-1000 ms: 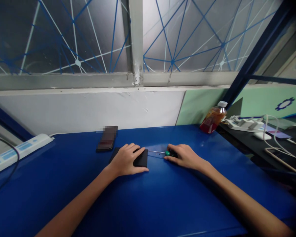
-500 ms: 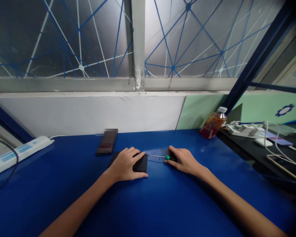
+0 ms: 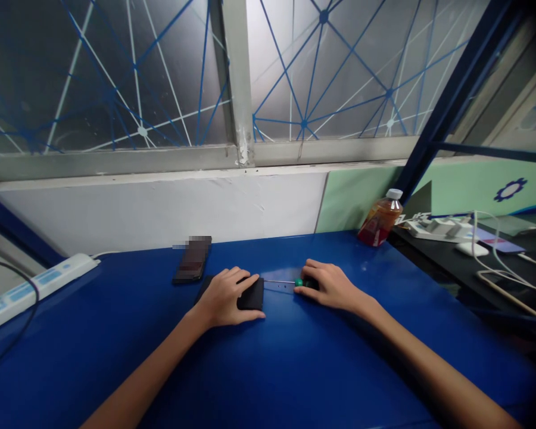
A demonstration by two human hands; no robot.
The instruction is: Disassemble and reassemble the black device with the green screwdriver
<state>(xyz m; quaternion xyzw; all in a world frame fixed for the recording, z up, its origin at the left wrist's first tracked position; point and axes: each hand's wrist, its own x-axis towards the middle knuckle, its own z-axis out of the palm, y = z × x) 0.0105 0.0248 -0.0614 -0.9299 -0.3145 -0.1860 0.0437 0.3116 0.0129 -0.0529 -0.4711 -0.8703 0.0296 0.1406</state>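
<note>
My left hand (image 3: 226, 298) grips a flat black box-like object (image 3: 251, 296) on the blue table, fingers over its far side and thumb along its near side. The hand hides much of the object, so its kind is unclear. To the right, my right hand (image 3: 333, 287) is closed around the handle of a screwdriver (image 3: 298, 282) with a green collar. Its thin metal shaft lies level and points left, its tip at the black object's right side. Just below the shaft, a few tiny dark bits (image 3: 282, 286), perhaps screws, rest on the table.
A dark phone-like slab (image 3: 193, 260), partly pixelated, lies behind my left hand. On the left is a white power strip (image 3: 40, 291) with a dark cable. A bottle of reddish drink (image 3: 379, 219) stands at the back right, near a black side table (image 3: 455, 274) with chargers and white cables.
The view has tilted and shifted slightly. Both hands keep their grips, and the screwdriver's tip stays at the black object's right side; the green collar looks slightly turned.
</note>
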